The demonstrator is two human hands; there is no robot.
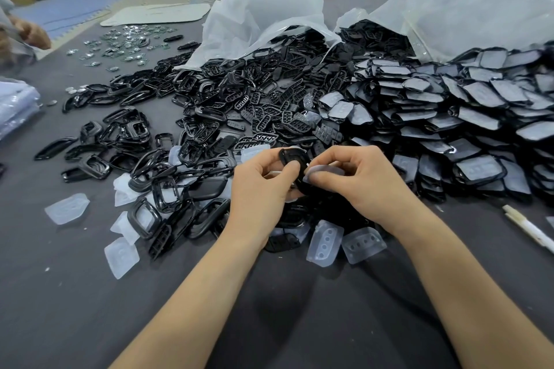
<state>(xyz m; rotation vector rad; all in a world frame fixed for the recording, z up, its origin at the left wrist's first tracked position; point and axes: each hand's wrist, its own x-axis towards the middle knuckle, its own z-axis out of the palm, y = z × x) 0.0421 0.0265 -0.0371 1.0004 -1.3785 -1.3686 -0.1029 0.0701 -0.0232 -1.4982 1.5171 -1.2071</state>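
Black frame (292, 163) was pinched upright by the left hand (260, 186); just right of it, touching, a translucent pad (325, 172) was gripped by the right hand (356, 180).

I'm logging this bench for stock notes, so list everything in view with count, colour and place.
held frame: one, black, between both hands
held pad: one, translucent, at the right fingertips
loose frames: many, black, heaped left and centre
button grids: many, black, mid-heap
padded shells: many, black with pale pads, stacked right
loose pads: several, translucent, near front of heap
plastic bags: two, clear, behind the heaps
metal parts: many, silvery, far left
pen: one, white, right edge
table: one, dark grey, under everything
left hand: one, grips the held frame
right hand: one, pinches the held pad
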